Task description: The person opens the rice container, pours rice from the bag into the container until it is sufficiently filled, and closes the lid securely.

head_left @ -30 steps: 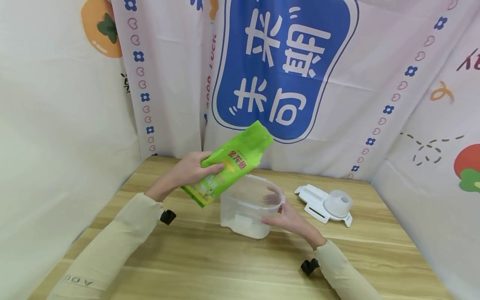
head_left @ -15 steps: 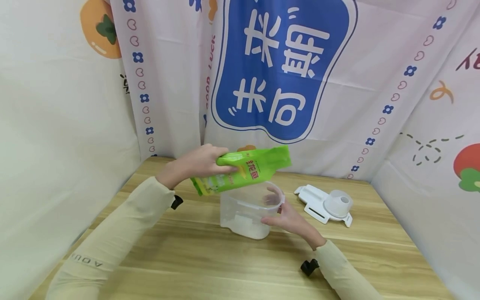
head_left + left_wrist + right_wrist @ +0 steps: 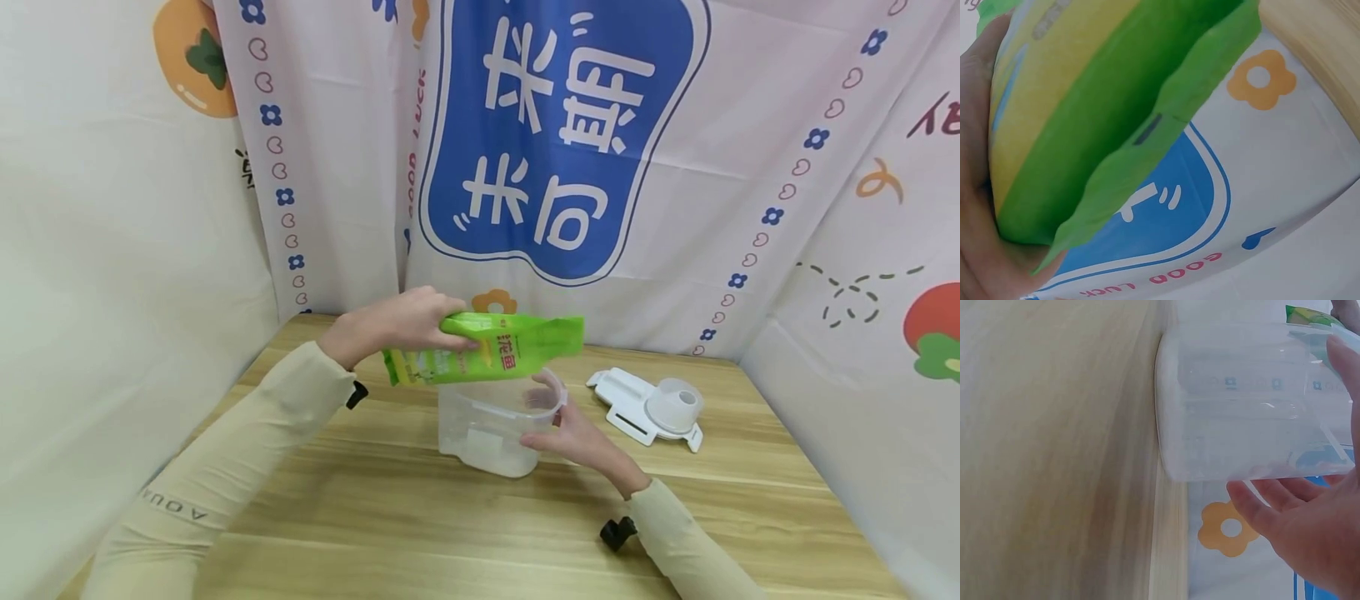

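A green food bag with red lettering lies almost level above a clear plastic container, its narrow end to the right past the container's rim. My left hand grips the bag around its left part. In the left wrist view the green and yellow bag fills much of the frame, with fingers curled along its edge. My right hand holds the container's right side, thumb in front and fingers behind. The right wrist view shows the see-through container standing on the table, gripped near its top by the right hand.
A white lid with a translucent cup lies on the wooden table, right of the container. Printed white cloth hangs behind the table and along both sides.
The left hand has moved right and tipped the green bag from a slant with its narrow end up to nearly level above the container. The right hand and container keep their place.
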{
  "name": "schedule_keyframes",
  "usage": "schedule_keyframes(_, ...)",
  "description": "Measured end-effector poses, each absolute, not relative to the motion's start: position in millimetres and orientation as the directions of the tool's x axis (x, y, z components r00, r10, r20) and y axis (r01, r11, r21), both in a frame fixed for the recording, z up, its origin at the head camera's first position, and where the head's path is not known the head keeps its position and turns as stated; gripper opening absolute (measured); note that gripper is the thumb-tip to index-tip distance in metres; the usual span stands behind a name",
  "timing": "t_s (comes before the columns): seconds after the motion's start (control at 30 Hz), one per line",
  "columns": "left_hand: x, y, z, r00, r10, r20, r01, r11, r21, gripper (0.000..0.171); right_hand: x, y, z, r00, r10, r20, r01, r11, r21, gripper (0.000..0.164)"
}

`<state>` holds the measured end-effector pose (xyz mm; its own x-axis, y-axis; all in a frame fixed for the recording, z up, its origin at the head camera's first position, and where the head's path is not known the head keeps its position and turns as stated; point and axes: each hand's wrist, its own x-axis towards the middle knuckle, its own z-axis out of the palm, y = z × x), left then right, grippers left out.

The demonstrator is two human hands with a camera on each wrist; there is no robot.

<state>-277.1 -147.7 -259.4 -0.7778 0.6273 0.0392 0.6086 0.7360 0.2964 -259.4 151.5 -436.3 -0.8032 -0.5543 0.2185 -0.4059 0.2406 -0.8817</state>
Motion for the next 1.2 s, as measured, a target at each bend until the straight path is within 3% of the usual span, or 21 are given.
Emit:
schedule_keyframes(0.53, -276, -134, -252, -0.767, 0.641, -0.035, 0.62, 0.753, 0.223, 0.033, -259, 153, -434, -0.79, -0.577, 0.207, -0.402, 0.232, -0.886, 0.085)
schedule_keyframes(1.2, -276, -133, -256, -0.76, 0.648, -0.041, 0.629, 0.75, 0.203, 0.034, -260, 153, -437, -0.786, -0.581, 0.212, -0.415, 0.241, -0.878, 0.082)
